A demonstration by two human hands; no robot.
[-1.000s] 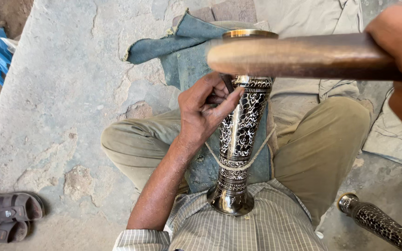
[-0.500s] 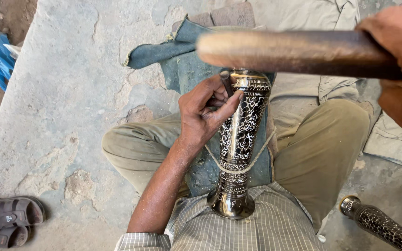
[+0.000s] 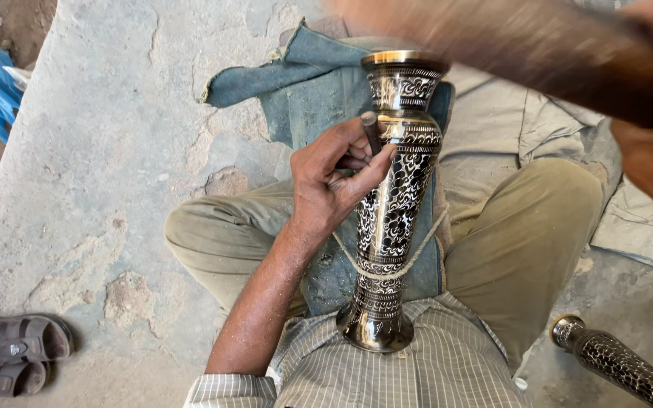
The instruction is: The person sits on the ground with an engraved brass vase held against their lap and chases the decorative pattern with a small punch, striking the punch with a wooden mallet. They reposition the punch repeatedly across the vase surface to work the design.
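Glossy engraved metal vase gleams, black-patterned; a matt blue denim cloth lies under it; the stone floor looks rough and pitted.

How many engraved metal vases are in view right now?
2. One vase lies along the lap, steadied by the left hand; a second vase lies at bottom right, partly cut off.

One head-worn camera looks steeply down, close over the lap.
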